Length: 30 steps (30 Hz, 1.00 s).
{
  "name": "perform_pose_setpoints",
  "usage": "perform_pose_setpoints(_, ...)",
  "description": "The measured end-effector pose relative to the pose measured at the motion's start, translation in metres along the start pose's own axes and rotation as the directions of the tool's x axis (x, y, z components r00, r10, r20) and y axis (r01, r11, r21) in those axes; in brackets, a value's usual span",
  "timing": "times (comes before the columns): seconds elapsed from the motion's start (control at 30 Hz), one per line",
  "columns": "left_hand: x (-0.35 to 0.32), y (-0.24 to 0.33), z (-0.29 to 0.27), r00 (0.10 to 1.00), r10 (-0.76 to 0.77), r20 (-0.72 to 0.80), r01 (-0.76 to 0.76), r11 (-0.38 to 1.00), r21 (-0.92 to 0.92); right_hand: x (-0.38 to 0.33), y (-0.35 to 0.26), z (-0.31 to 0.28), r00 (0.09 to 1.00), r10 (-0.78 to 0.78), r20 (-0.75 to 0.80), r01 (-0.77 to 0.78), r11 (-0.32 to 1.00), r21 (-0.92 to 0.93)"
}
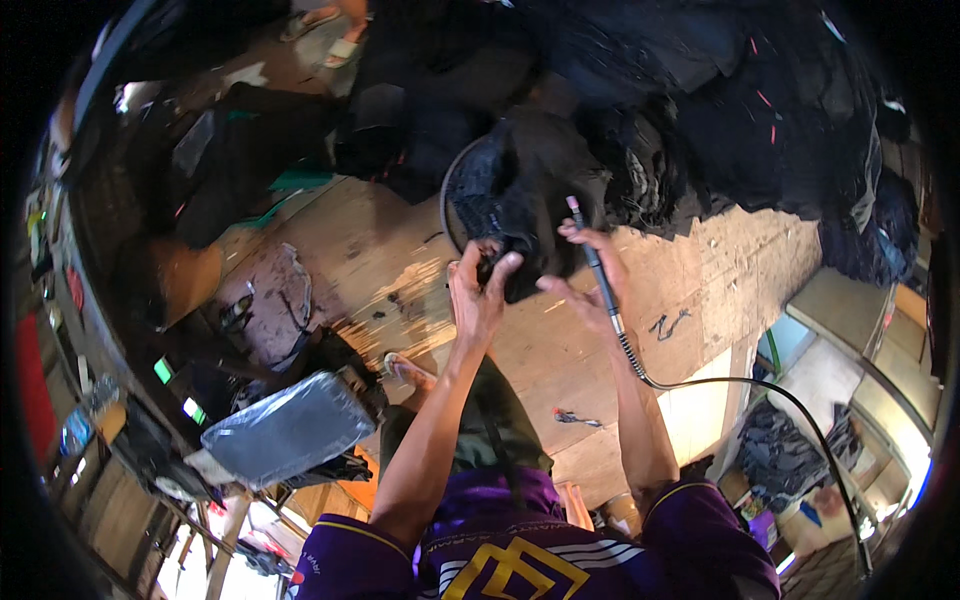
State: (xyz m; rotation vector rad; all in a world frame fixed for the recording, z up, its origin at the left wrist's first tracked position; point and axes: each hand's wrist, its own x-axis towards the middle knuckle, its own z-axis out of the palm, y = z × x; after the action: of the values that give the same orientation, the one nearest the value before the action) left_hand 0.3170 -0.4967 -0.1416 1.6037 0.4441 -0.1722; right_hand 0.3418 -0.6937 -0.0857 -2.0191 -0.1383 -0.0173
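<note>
My left hand (482, 290) grips the near edge of a black piece of clothing (545, 150), thumb and fingers closed on the bunched cloth. The cloth is draped over something with a curved grey rim (446, 195), mostly hidden beneath it. Held in my right hand (598, 280) is a slim rotary tool handpiece (597, 268), its pinkish tip pointing away from me, over the cloth. Whether the tip touches the fabric I cannot tell. A black flexible cable (740, 381) runs from the handpiece's spring-like end toward the lower right.
Dark garments (740, 120) are heaped along the far side of a wooden surface (400, 260). At lower left lies a plastic-covered flat panel (290, 425). A small tangle of scraps (577, 417) lies nearer me. Another person's sandalled foot (340, 52) shows far left.
</note>
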Motion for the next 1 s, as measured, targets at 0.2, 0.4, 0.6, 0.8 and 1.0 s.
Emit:
perform_pose_setpoints(0.2, -0.109, 0.043, -0.099, 0.994, 0.062, -0.093, -0.043, 0.980, 0.195, -0.078, -0.081, 0.100, 0.933, 0.349, 0.084, -0.337, 0.770, 0.542)
perform_pose_setpoints(0.4, -0.221, 0.028, -0.174, 0.971, 0.239, -0.029, -0.213, 0.906, 0.365, -0.166, -0.134, 0.140, 0.917, 0.304, -0.260, -0.224, 0.929, 0.295)
perform_pose_setpoints(0.6, -0.273, -0.008, -0.190, 0.915, 0.402, -0.038, -0.255, 0.647, 0.718, -0.207, -0.174, 0.153, 0.962, -0.016, -0.273, 0.004, 0.999, -0.044)
perform_pose_setpoints(0.8, -0.249, -0.021, -0.180, 0.996, -0.073, 0.056, 0.025, 0.797, 0.604, -0.193, -0.203, 0.190, 0.956, -0.037, -0.291, -0.004, 0.990, -0.140)
perform_pose_setpoints(1.0, -0.224, -0.041, -0.152, 0.990, -0.048, -0.133, 0.108, 0.859, 0.500, -0.108, -0.169, 0.219, 0.930, -0.107, -0.352, -0.013, 0.947, -0.321)
